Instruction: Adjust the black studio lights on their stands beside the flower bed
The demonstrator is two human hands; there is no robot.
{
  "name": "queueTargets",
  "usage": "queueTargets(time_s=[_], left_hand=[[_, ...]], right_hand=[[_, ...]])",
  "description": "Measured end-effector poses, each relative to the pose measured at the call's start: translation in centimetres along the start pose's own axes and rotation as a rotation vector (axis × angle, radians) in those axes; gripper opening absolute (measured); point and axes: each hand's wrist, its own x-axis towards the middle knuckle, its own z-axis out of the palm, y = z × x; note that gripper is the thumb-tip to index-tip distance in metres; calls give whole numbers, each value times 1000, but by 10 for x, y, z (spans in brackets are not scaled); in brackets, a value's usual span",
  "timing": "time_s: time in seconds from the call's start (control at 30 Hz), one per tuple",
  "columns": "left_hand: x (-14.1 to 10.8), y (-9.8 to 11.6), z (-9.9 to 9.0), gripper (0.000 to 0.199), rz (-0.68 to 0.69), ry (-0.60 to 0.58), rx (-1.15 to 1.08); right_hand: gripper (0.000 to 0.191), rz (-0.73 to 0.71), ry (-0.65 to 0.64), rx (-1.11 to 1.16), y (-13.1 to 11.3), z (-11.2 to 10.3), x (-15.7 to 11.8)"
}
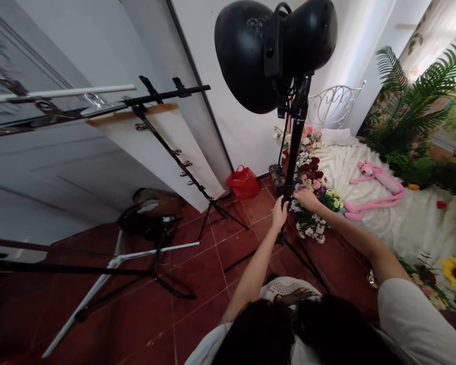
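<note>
Right in front of me stands a black light stand (295, 147) with a large studio light (247, 56) mounted on top. My left hand (279, 214) is wrapped round the pole below the light. My right hand (306, 199) is closed at a small knob on the pole's right side, at about the same height; its fingertips partly hide the knob. A cable hangs from the lamp head along the pole. The stand's dark legs (306, 261) spread over the tiled floor close to my feet.
Artificial flowers (311, 172) border a white furry cloth (391, 228) on the right, where a pink plush toy (383, 185) lies. A red plastic bag (243, 182) sits by the wall. On the left are a clipped white backdrop (175, 152) and a white-legged stand (99, 284).
</note>
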Motion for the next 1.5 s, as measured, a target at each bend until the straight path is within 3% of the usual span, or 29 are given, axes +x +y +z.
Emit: queueTargets(time_s=[0.1, 0.17, 0.23, 0.4, 0.5, 0.67, 0.77, 0.83, 0.97, 1.17, 1.33, 1.5], left_hand=[[0, 1, 0, 46, -18, 11, -8], [0, 0, 0, 47, -21, 5, -23], [-1, -1, 1, 46, -13, -8, -42], [-3, 1, 1, 43, -27, -3, -70], [-4, 6, 0, 44, -36, -4, -77], [-4, 12, 1, 44, -74, 48, -60], [-1, 12, 6, 42, -100, 104, -40], [0, 11, 8, 41, -102, 122, -30], [1, 10, 8, 38, -83, 116, -27], [2, 11, 4, 38, -60, 73, -31], [2, 11, 3, 38, -57, 74, -24], [0, 11, 3, 39, -54, 59, -21]], right_hand=[[28, 28, 250, 37, -12, 19, -30], [32, 49, 380, 130, -24, 28, -35], [34, 81, 464, 229, -39, 35, -29], [32, 317, 621, 489, -76, 38, 1], [31, 327, 685, 586, -86, 15, 9], [36, 252, 794, 612, -95, -56, 24], [42, 236, 745, 639, -96, -83, 30], [45, 225, 691, 683, -90, -86, 30], [46, 179, 601, 740, -57, -59, 19], [38, 180, 340, 826, -10, 18, -7], [38, 251, 407, 915, -12, 52, -9], [42, 563, 464, 824, -19, 54, 11]])
